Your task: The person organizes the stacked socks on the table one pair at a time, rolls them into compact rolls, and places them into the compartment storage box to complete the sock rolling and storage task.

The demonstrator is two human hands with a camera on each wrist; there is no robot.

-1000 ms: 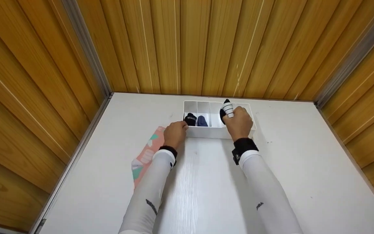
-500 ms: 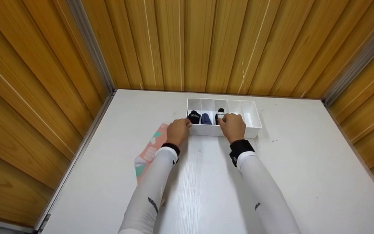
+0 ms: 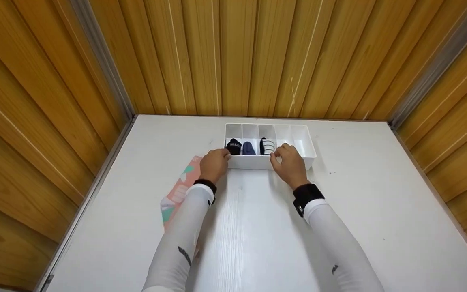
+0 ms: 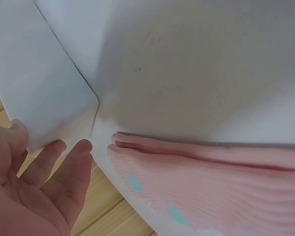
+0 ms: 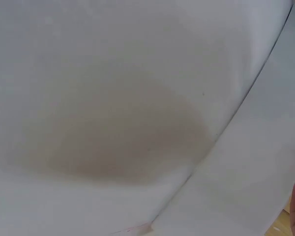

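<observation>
A white divided box (image 3: pixel 249 162) stands near the back of the table. My left hand (image 3: pixel 214 165) holds its front left corner, thumb on the front wall and fingers at the side in the left wrist view. A rolled black sock (image 3: pixel 234 147), a rolled navy sock (image 3: pixel 248 149) and a rolled black-and-white striped sock (image 3: pixel 267 147) lie in separate compartments from the left. My right hand (image 3: pixel 291 167) is at the front rim beside the striped sock, thumb and forefinger apart. A pink patterned sock (image 3: pixel 178 190) lies flat, partly under my left forearm.
The two rightmost compartments (image 3: pixel 300 140) show bare white walls. A wood-panelled wall (image 3: pixel 237 61) rises right behind the box, with more panelling left and right. The white tabletop (image 3: pixel 249 235) extends in front.
My right hand has lowered the striped sock into the middle compartment and let go of it, then shifted slightly right. My left hand has stayed at the box corner.
</observation>
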